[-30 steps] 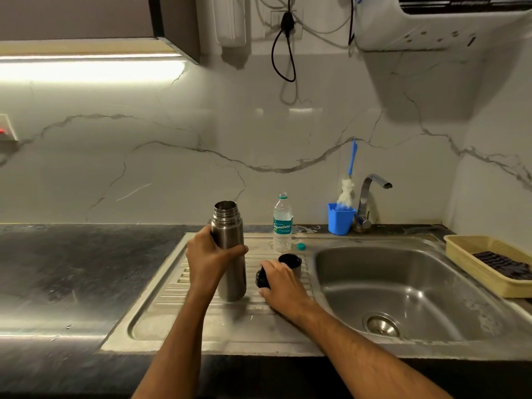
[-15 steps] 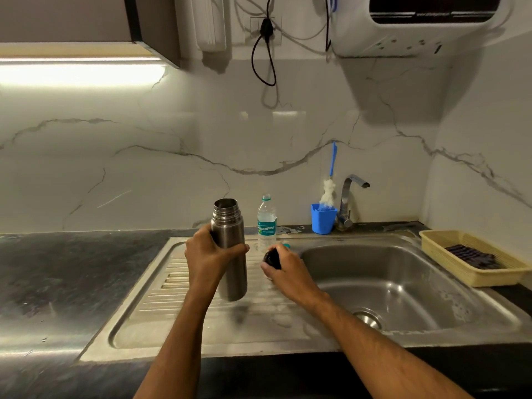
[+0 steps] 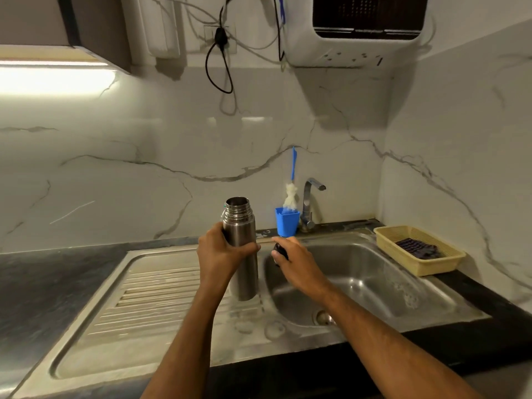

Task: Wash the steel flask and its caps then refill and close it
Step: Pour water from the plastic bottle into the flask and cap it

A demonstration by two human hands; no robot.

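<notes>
Two hands work above the sink (image 3: pixel 374 286): the left hand (image 3: pixel 221 254) grips the open flask (image 3: pixel 241 243) upright over the drainboard, the right hand (image 3: pixel 296 263) clutches a dark cap (image 3: pixel 279 249). Wet steel could slip and fall. Fingers hide most of the cap.

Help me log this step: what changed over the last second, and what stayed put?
The right hand picked the dark cap off the drainboard and carried it right, over the sink basin. The left hand lifted the steel flask off the drainboard and moved it toward the basin, keeping its grip. The flask stays upright and uncapped; blue cup and tap unmoved.
</notes>
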